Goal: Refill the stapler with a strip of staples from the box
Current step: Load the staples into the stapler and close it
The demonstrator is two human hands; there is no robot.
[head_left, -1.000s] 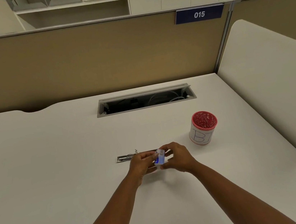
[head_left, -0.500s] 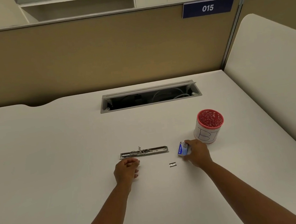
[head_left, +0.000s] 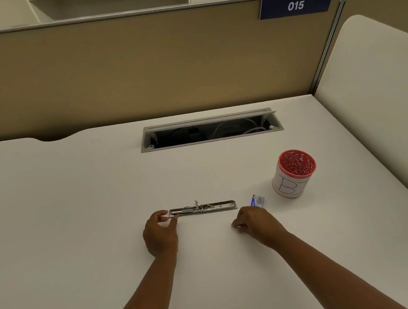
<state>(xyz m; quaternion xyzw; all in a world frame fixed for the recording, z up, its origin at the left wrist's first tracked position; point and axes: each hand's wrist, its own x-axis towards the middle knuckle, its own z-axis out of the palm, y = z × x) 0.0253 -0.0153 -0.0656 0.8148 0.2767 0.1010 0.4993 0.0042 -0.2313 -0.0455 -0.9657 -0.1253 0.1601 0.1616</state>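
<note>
The metal stapler (head_left: 202, 208) lies opened out flat on the white desk (head_left: 77, 223), long side running left to right. My left hand (head_left: 160, 234) is at its left end, with thumb and forefinger pinching that end. The small blue staple box (head_left: 258, 201) stands to the right of the stapler, just beyond my right hand (head_left: 254, 223). The right hand rests on the desk below the stapler's right end, its fingertips pinched together at the tabletop. The staple strip is hidden under those fingertips.
A red-rimmed white cup (head_left: 294, 175) marked with letters stands right of the box. An open cable slot (head_left: 210, 130) is sunk in the desk further back. A tan partition (head_left: 134, 67) closes the far edge and a white panel (head_left: 385, 104) the right side.
The right hand has let go of the staple box and moved left onto the loose strip. The left hand has moved up to the stapler's left end and pinched it.
</note>
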